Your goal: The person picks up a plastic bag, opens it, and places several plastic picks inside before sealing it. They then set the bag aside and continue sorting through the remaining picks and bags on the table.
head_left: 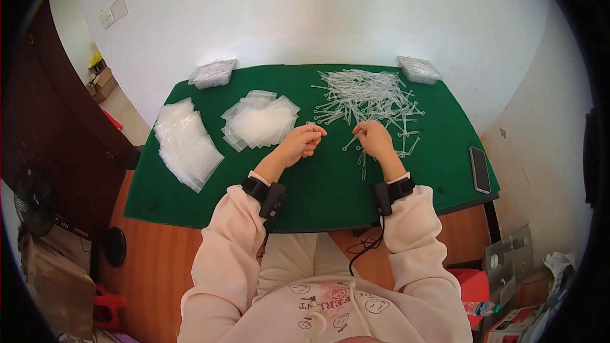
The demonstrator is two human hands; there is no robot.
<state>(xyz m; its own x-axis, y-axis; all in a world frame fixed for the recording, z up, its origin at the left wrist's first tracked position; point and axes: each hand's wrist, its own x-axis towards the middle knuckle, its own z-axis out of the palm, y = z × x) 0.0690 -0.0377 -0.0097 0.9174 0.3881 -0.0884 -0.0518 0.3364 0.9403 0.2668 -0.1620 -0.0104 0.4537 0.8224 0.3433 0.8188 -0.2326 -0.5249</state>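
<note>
My left hand [302, 143] is closed over the middle of the green table, its fingers curled together. Small clear plastic ends show just above and below it, so it seems to hold a few clear loop-ended sticks. To the right, my right hand [375, 139] pinches a clear plastic stick [348, 146] whose looped end points left and toward me. Beyond the right hand spreads a loose heap of clear loop-ended plastic sticks [365, 92], with stray ones near the wrist. Left of the left hand lies a fanned pile of clear plastic bags [260, 119].
A second stack of clear bags [187, 143] lies at the table's left. Clear plastic boxes stand at the back left [214, 73] and back right [419, 70]. A phone [480, 169] lies by the right edge of the green tabletop [318, 206]. A wall [318, 13] rises behind.
</note>
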